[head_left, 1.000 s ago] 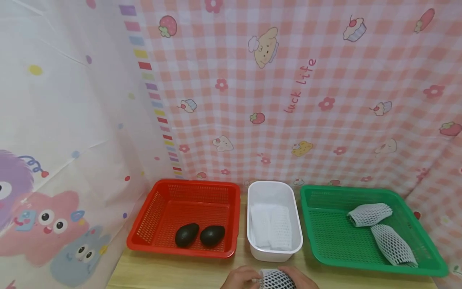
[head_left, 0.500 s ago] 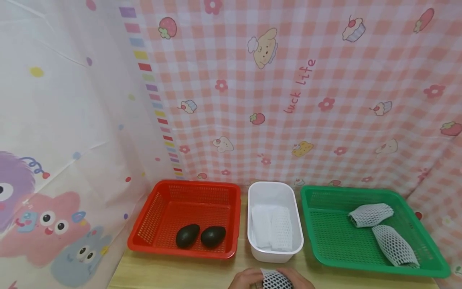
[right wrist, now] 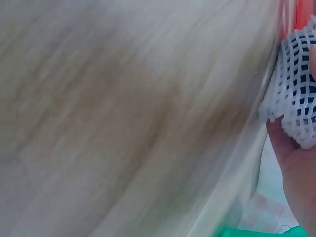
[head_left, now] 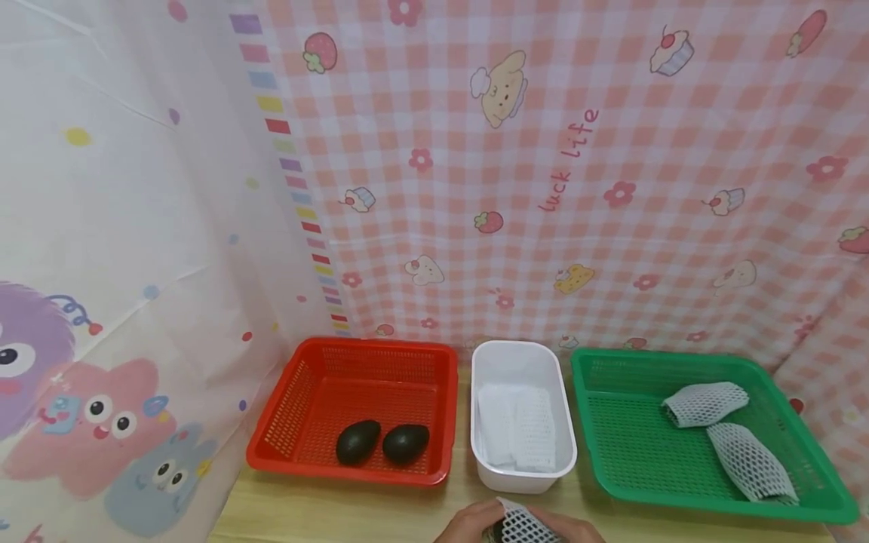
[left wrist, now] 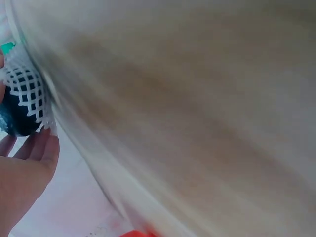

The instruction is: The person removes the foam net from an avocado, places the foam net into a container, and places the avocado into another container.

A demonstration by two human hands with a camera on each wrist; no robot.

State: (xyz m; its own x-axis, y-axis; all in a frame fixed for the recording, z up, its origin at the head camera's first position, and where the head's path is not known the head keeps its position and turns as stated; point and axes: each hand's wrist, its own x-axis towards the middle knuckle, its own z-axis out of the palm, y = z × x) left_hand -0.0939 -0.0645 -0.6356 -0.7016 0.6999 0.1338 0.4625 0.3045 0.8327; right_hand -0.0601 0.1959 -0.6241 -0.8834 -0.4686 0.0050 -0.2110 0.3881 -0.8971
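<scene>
At the bottom edge of the head view, a dark avocado (left wrist: 19, 116) sits partly inside a white foam net (head_left: 523, 526). My left hand (head_left: 470, 523) holds its left end, where dark skin shows bare. In the left wrist view the fingers (left wrist: 47, 145) curl under that bare end, close to the net's rim. My right hand (head_left: 569, 526) grips the netted end from the other side, and in the right wrist view its thumb (right wrist: 280, 140) lies at the net's edge. The lower parts of both hands are cut off in the head view.
Two avocados (head_left: 406, 443) lie in a red basket (head_left: 271, 407) at left. A white tub (head_left: 523, 484) with flat foam nets (head_left: 536, 434) stands in the middle. At right, a green basket (head_left: 631, 445) holds two netted pieces (head_left: 750, 460). All stand on a wooden table (head_left: 326, 513).
The foam net has tilted between my hands, and more dark skin shows at its left end. The baskets and the tub stay put; the head view has shifted slightly.
</scene>
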